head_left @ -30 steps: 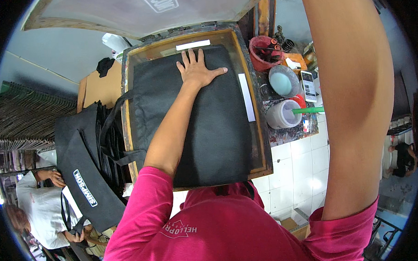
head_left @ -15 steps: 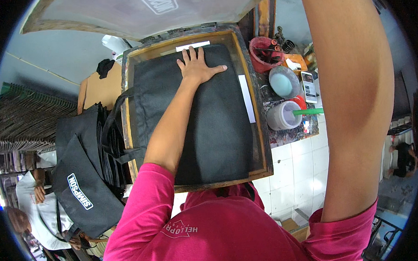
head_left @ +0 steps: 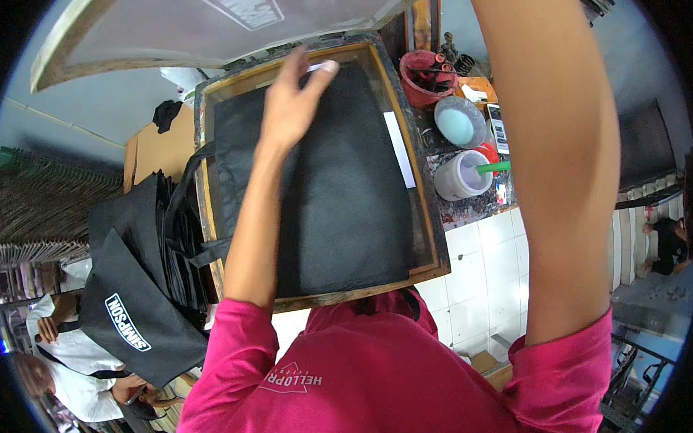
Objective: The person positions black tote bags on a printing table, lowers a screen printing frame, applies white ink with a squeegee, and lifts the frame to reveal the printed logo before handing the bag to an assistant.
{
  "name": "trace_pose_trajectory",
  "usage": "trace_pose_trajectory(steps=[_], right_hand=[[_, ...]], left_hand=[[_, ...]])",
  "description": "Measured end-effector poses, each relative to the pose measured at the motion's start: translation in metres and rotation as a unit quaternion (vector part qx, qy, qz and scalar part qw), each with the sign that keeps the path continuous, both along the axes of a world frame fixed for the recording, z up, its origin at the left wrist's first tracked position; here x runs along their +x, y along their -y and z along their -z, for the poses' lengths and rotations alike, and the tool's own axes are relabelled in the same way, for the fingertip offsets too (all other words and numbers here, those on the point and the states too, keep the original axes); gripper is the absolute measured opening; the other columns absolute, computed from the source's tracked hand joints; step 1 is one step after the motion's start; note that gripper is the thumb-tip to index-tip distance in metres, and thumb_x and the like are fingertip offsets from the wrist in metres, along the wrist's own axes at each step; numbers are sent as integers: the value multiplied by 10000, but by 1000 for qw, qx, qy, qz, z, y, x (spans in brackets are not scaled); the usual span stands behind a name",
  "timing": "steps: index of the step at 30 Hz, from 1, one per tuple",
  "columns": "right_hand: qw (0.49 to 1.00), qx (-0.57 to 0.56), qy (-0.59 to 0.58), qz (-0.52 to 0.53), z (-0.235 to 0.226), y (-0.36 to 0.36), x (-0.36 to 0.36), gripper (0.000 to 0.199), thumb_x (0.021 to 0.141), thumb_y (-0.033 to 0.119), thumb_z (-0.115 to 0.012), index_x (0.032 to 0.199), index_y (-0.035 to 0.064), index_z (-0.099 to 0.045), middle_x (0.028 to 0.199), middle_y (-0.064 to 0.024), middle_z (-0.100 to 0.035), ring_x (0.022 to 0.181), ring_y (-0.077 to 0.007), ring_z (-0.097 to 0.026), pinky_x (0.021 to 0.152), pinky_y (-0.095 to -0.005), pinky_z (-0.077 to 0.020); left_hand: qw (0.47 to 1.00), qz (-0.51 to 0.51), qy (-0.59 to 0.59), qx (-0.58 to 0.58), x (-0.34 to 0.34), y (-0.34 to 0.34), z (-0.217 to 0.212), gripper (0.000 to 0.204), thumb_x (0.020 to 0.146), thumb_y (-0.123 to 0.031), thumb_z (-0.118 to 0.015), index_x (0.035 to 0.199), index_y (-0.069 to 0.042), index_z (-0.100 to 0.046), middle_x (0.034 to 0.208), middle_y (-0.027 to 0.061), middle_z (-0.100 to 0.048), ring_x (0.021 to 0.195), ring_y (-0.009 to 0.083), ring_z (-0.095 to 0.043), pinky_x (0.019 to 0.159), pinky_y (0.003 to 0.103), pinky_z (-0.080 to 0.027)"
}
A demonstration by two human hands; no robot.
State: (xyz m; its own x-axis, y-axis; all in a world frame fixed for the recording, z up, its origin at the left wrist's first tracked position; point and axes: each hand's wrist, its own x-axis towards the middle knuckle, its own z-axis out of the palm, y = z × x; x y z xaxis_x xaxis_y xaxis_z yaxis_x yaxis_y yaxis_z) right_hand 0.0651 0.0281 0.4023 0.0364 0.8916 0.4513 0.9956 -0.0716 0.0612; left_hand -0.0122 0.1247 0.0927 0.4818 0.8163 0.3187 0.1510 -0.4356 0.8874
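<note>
A black fabric bag [head_left: 346, 193] lies flat on a wood-framed board [head_left: 431, 244], its strap handles [head_left: 179, 195] hanging over the left edge. Above the bag's far end is my left hand [head_left: 291, 104], somewhat blurred, with thumb and fingers apart and nothing held. Partly behind those fingers shows a white strip [head_left: 320, 66]; a second white strip [head_left: 398, 149] runs along the bag's right side. At the top, a screen-printing frame [head_left: 150, 48] is tilted up over the board. My right forearm [head_left: 550, 133] reaches up past the upper edge, so that hand is out of sight.
Left of the board hangs a stack of black bags [head_left: 127, 277] with a white print. On the right, a side table holds a red bucket [head_left: 422, 95], a grey bowl [head_left: 465, 117], a white tub [head_left: 453, 178] and a phone [head_left: 497, 127]. Another person [head_left: 73, 379] is at lower left.
My left hand has lifted from its spread position on the bag and shifted left and slightly up. The tilted screen frame appears a little lower and farther left.
</note>
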Motion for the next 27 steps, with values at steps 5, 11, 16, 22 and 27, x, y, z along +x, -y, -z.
trace_pose_trajectory(steps=[5, 11, 16, 22, 27], right_hand=[[991, 58, -107, -59, 60, 43, 7, 155, 863, 150, -686, 949, 25, -722, 832, -158, -705, 733, -277, -673, 676, -407, -539], [969, 63, -187, -147, 191, 123, -33, 287, 810, 170, -757, 1030, 28, -640, 971, -165, -658, 873, -365, -649, 738, -444, -509], [981, 27, -67, -182, 300, 141, -56, 220, 813, 150, -713, 972, 61, -590, 923, -99, -627, 880, -308, -630, 743, -425, -495], [962, -106, -187, -167, 255, 120, -50, 254, 832, 149, -743, 1009, 39, -598, 876, -144, -639, 850, -357, -629, 747, -467, -486], [959, -155, -154, -181, 272, 154, -68, 166, 804, 106, -672, 933, 55, -580, 851, -105, -599, 802, -307, -614, 693, -426, -491]], left_hand=[[957, 104, 269, -24, -109, 87, -84, 599, 1086, -450, -430, 1349, 76, -543, 1222, 292, -681, 1049, 329, -722, 926, 412, -553], [900, 56, 221, -372, -220, 201, -21, 314, 1041, -201, -569, 1014, 81, -705, 987, 262, -749, 777, 277, -742, 711, 366, -595], [809, -21, 214, -546, -223, 238, 44, 294, 1005, -204, -615, 1104, 71, -652, 1128, 282, -719, 906, 267, -761, 699, 326, -633], [778, -10, 204, -594, -236, 225, 41, 302, 966, -135, -587, 1126, 117, -628, 1182, 292, -699, 946, 284, -759, 665, 304, -645], [773, -1, 194, -604, -233, 226, 44, 337, 971, -115, -538, 1218, 109, -587, 1206, 269, -700, 972, 264, -751, 656, 281, -635]])
